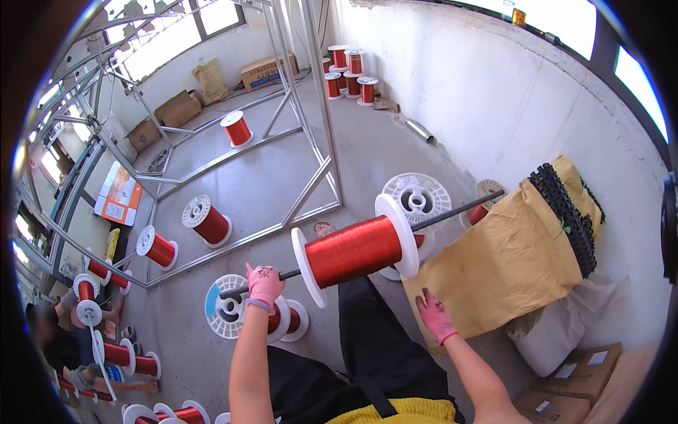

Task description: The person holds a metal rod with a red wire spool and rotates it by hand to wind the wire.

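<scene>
Head view shows the large spool of red wire (353, 252) held up in front of the person, above the legs, with a dark rod (459, 210) running through its middle and tilted upward to the right. The left hand (265, 285) is closed round the rod just beyond the spool's left rim, while the right hand (436, 316), fingers loosely spread and grasping nothing visible, hangs below and right of the spool, over the brown paper wrapping (494, 261); whether it touches the paper cannot be told. The rod's far end sticks out right of the spool and stops near the wrapping, and any support under it is unclear. Lower left of the spool, a white-rimmed reel (226, 304) sits behind the rod's near tip; a metal frame (326, 120) stands beyond the spool on the floor (424, 162). The step in hand appears to be handling the spool on its rod, steadied from the left. A next move would seem to call for the right hand on the rod's free end, keeping it level so the spool does not slide toward the left hand.
</scene>
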The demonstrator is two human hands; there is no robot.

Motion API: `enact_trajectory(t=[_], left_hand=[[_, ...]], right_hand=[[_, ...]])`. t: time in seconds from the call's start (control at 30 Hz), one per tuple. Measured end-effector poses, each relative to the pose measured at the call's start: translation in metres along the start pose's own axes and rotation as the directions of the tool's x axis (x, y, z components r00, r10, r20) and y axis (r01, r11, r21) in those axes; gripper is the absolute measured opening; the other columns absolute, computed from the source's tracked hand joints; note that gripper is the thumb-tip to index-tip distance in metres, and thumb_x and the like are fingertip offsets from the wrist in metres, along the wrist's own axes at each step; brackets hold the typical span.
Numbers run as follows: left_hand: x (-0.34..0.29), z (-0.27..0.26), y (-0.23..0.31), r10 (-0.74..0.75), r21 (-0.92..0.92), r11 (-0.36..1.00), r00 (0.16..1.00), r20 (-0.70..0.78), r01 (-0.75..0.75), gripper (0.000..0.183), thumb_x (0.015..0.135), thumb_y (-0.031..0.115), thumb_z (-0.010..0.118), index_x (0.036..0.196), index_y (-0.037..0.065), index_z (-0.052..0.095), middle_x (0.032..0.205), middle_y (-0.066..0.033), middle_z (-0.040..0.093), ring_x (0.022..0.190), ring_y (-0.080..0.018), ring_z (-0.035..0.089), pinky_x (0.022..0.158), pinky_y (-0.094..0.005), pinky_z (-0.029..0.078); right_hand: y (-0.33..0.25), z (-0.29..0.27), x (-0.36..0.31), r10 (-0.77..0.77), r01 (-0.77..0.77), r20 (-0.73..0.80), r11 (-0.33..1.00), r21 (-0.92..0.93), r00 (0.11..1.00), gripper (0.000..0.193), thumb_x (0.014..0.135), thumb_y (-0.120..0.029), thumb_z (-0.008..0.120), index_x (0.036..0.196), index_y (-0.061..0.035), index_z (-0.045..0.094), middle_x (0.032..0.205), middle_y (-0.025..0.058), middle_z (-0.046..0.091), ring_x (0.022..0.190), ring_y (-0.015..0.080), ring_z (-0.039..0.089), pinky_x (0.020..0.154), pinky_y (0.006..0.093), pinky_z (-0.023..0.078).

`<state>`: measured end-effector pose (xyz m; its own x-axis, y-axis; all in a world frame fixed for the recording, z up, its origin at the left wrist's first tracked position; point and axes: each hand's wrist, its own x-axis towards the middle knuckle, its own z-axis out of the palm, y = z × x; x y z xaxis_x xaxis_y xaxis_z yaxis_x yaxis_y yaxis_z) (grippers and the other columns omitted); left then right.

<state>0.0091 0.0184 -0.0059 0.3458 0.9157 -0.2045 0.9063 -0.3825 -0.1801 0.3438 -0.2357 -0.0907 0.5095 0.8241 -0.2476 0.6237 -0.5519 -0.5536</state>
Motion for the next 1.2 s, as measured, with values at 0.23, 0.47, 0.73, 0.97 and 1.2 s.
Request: enact_trajectory(t=[0.23,0.47,0.73,0.97,1.2], left_hand=[[-0.004,0.002,0.004,-0.026,-0.151,0.988,0.998,-0.053,0.018,0.028,0.082,0.031,0.052,0.083,0.011,0.072,0.085,-0.0110,0.068,0.087,-0.0283,0.065,0.087,-0.0392,0.045],[-0.009,-0.006,-0.002,-0.033,-0.193,0.981,0.998,-0.054,0.022,0.029,0.084,0.032,0.050,0.084,0.012,0.071,0.084,-0.0114,0.068,0.080,-0.0306,0.066,0.072,-0.0412,0.052],[-0.006,0.005,-0.006,0.001,-0.179,0.984,0.998,-0.064,-0.013,0.032,0.085,0.035,0.049,0.084,0.012,0.072,0.082,-0.0120,0.068,0.080,-0.0312,0.066,0.074,-0.0420,0.052],[0.020,0.028,-0.005,0.094,0.001,0.995,0.900,-0.426,-0.104,0.029,0.083,0.032,0.051,0.092,0.011,0.070,0.091,-0.0137,0.067,0.087,-0.0304,0.065,0.078,-0.0405,0.052],[-0.005,0.002,0.000,-0.030,-0.172,0.985,0.999,-0.034,0.024,0.023,0.084,0.032,0.052,0.094,0.022,0.070,0.093,-0.0081,0.068,0.084,-0.0293,0.066,0.073,-0.0412,0.052]], right_hand=[[0.007,-0.002,0.038,-0.263,0.273,-0.261,0.962,0.001,0.929,0.043,0.095,-0.031,0.040,0.124,-0.0009,0.049,0.118,0.0213,0.056,0.107,0.0374,0.054,0.090,0.0425,0.043],[-0.147,-0.121,0.086,-0.243,0.409,-0.402,0.819,0.403,0.883,0.048,0.093,-0.032,0.046,0.126,0.0028,0.046,0.117,0.0239,0.056,0.112,0.0364,0.052,0.092,0.0395,0.041],[-0.167,-0.084,0.090,-0.293,0.412,-0.387,0.869,0.273,0.874,0.052,0.093,-0.029,0.050,0.127,0.0086,0.042,0.122,0.0285,0.052,0.115,0.0398,0.049,0.094,0.0423,0.040],[0.138,0.064,0.022,-0.203,0.230,0.119,0.712,-0.663,0.972,0.036,0.093,-0.020,0.038,0.125,-0.0082,0.049,0.141,0.0162,0.037,0.121,0.0315,0.046,0.098,0.0415,0.039],[0.024,-0.019,0.022,-0.254,0.236,-0.134,0.962,-0.137,0.958,0.036,0.094,-0.024,0.042,0.121,-0.0017,0.051,0.119,0.0211,0.056,0.104,0.0376,0.056,0.085,0.0404,0.047]])
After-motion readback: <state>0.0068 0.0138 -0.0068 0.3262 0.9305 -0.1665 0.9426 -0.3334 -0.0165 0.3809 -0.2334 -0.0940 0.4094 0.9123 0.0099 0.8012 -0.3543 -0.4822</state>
